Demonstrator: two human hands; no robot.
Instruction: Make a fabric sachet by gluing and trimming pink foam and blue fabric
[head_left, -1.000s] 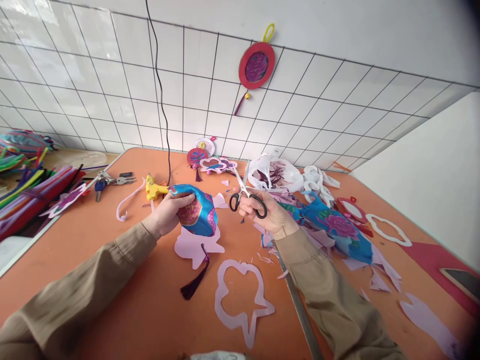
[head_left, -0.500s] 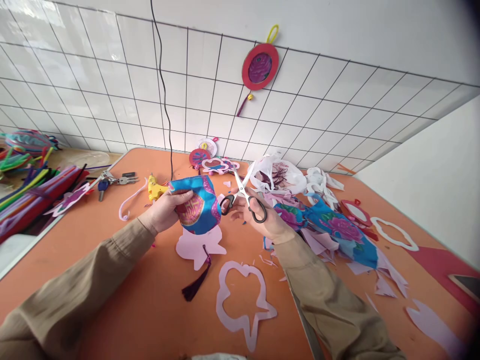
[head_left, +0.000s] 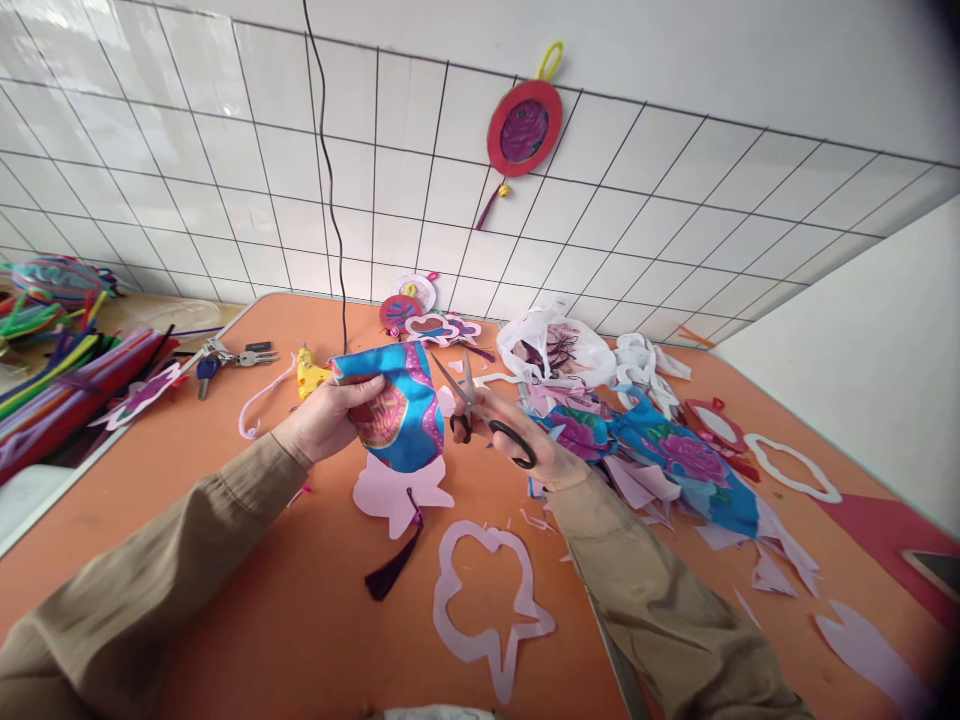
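A piece of blue patterned fabric (head_left: 416,415) with pink and gold motifs is pinched by my left hand (head_left: 334,415), thumb on top. My right hand (head_left: 529,440) has its fingers in the black handles of a pair of scissors (head_left: 459,390). The blades stand apart, pointing up and left, close to the fabric's right edge. Below the fabric, a pink paper shape (head_left: 390,495) lies on the table, partly covered from view. On and beside it is a dark purple tassel (head_left: 397,560). Nearer me lies a pink paper frame (head_left: 446,610) with a wavy outline.
Blue floral fabric (head_left: 690,460) and paper scraps crowd the right side of the orange table (head_left: 247,620). A white plastic bag (head_left: 592,345) sits behind them. At left are a yellow glue gun (head_left: 309,372), keys (head_left: 255,355) and pipe cleaners (head_left: 82,390). A red round ornament (head_left: 493,140) hangs on the wall.
The scissors have turned from pointing upward to pointing up and left, and their blades have moved nearer the fabric. My left hand has tilted the fabric slightly.
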